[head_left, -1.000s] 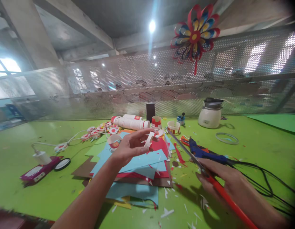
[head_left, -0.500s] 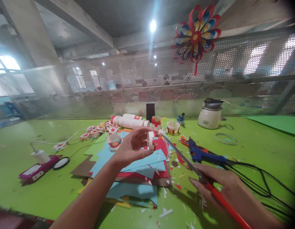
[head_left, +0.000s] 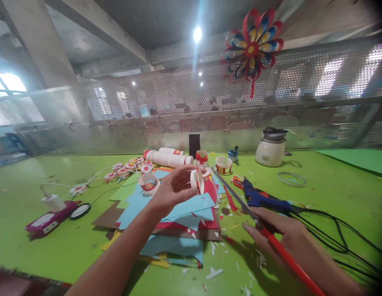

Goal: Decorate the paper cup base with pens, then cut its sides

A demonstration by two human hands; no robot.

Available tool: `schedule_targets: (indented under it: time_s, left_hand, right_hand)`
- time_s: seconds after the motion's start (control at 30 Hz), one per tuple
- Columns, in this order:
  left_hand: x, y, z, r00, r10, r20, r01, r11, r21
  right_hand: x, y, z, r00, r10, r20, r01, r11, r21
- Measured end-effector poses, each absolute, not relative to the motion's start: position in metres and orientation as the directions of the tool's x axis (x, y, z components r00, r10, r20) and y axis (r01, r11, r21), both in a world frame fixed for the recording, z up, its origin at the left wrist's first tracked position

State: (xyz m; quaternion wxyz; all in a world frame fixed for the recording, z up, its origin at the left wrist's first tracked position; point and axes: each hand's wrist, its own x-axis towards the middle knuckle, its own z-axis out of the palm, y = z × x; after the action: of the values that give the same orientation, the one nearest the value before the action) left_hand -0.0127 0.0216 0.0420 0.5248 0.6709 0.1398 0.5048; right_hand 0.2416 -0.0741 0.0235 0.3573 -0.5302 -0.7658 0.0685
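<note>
My left hand (head_left: 169, 187) is closed around a short, cut-down paper cup (head_left: 196, 181), white with red marks. Its thumb lies under the cup and its fingers over the top. Scissors with red handles (head_left: 282, 254) are gripped in my right hand (head_left: 299, 236). The long blades point up and left, their tips just right of the cup and apart from it; they look nearly closed. Below my left hand lies a pile of light blue paper (head_left: 191, 207) over red and brown sheets. Another cut cup (head_left: 148, 183) rests on the pile left of my wrist.
A blue glue gun (head_left: 265, 199) with black cables lies right of the paper. Stacked paper cups (head_left: 169, 158), a cut cup (head_left: 223, 165) and a white jar (head_left: 270, 151) stand farther back. A purple power strip (head_left: 50, 218) is at left. Paper scraps litter the green table (head_left: 95, 250).
The cut-down cup has turned in my left hand, so more of its inside shows. The scissor tips have shifted slightly right, away from it.
</note>
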Motion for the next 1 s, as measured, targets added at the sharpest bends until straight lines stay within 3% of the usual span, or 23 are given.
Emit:
schedule_targets:
  time_s: [0.2, 0.37, 0.5, 0.83, 1.0]
  left_hand:
    - [-0.008, 0.016, 0.042, 0.429, 0.743, 0.514, -0.27, -0.437, 0.858]
    - [0.001, 0.015, 0.038, 0.368, 0.728, 0.578, -0.106, -0.585, 0.804]
    - [0.007, 0.016, 0.03, 0.293, 0.769, 0.569, 0.059, -0.608, 0.792]
    - [0.007, 0.012, 0.023, 0.316, 0.651, 0.69, 0.37, -0.754, 0.543]
    - [0.008, 0.015, 0.018, 0.308, 0.631, 0.712, 0.384, -0.767, 0.514]
  right_hand:
    - [0.244, -0.069, 0.017, -0.182, 0.878, 0.443, 0.764, 0.41, -0.499]
    - [0.241, -0.069, 0.016, -0.079, 0.849, 0.523, 0.748, 0.397, -0.531]
    - [0.239, -0.07, 0.02, -0.048, 0.867, 0.496, 0.714, 0.377, -0.59]
    - [0.239, -0.067, 0.02, -0.093, 0.888, 0.45, 0.703, 0.379, -0.602]
    - [0.235, -0.068, 0.02, -0.046, 0.884, 0.466, 0.668, 0.374, -0.643]
